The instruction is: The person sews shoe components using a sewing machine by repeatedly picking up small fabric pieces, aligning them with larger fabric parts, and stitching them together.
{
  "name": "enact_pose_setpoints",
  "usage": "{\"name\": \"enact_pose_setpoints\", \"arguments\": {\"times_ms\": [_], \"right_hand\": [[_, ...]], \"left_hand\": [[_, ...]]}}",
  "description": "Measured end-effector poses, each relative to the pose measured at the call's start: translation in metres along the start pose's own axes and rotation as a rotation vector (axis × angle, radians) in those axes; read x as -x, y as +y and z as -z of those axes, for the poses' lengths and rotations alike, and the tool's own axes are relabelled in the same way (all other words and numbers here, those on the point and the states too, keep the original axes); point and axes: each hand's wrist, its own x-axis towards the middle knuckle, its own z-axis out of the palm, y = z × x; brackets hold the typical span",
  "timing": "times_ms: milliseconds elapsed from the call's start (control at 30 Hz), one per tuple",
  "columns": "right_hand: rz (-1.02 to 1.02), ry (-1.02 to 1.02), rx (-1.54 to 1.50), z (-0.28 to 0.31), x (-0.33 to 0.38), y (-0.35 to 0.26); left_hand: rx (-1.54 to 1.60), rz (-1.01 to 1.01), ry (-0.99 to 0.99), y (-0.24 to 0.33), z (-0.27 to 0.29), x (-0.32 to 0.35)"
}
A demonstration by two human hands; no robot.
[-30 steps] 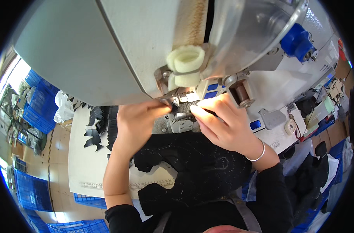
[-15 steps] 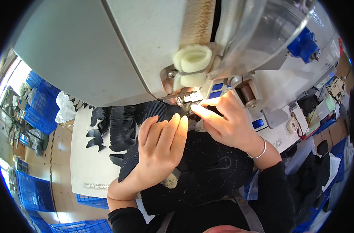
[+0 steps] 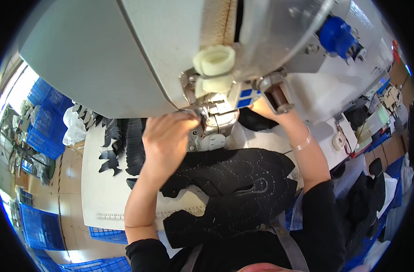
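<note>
My left hand [image 3: 167, 138] is raised beside the sewing machine's needle area [image 3: 218, 115], fingers bent together at its left side. Whatever they pinch, if anything, is too small to make out. Partly behind a small bobbin of brown thread [image 3: 278, 97], my right hand [image 3: 267, 110] is over a dark fabric piece [image 3: 256, 121]; its fingertips are hidden. Nearer to me, a large black fabric piece [image 3: 234, 172] with pale stitched outlines and a curved cut-out spreads across the table front and my lap.
Overhead hangs the pale machine head [image 3: 93, 59], with a clear shield and a blue knob [image 3: 337, 37] at right. Rows of black cut pieces [image 3: 135, 145] lie left on the white table [image 3: 98, 190], which has a ruler strip [image 3: 109, 216]. Blue crates [image 3: 42, 226] stand at left.
My left hand has risen away from me toward the needle area. My right hand has moved farther back and right, where the dark piece now shows. The large black fabric lies more exposed.
</note>
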Motion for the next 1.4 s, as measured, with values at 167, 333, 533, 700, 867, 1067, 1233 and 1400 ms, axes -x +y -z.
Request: {"name": "enact_pose_setpoints", "arguments": {"times_ms": [167,333,533,700,867,1067,1233,1400], "right_hand": [[0.04,0.345,0.184,-0.024,-0.007,0.027],[-0.068,0.344,0.455,-0.035,0.042,0.051],[-0.501,-0.524,0.521,-0.037,0.053,0.025],[-0.289,-0.403,0.105,-0.04,0.044,0.063],[-0.115,-0.338,0.207,-0.062,0.057,0.112],[-0.143,-0.395,0.251,-0.057,0.05,0.087],[-0.158,-0.522,0.281,-0.057,0.056,0.087],[-0.423,-0.614,0.292,-0.047,0.053,0.064]], "left_hand": [[0.006,0.143,0.02,0.019,0.033,-0.004],[1.24,0.036,-0.081,0.056,0.052,0.01],[1.399,-0.29,0.534,0.095,0.043,-0.004],[1.353,-0.312,0.545,0.098,0.041,0.009],[1.302,-0.32,0.525,0.095,0.053,0.008],[1.239,-0.339,0.576,0.094,0.053,0.007],[1.225,-0.162,0.152,0.089,0.088,0.018],[1.193,-0.473,0.514,0.083,0.054,0.009]]}}
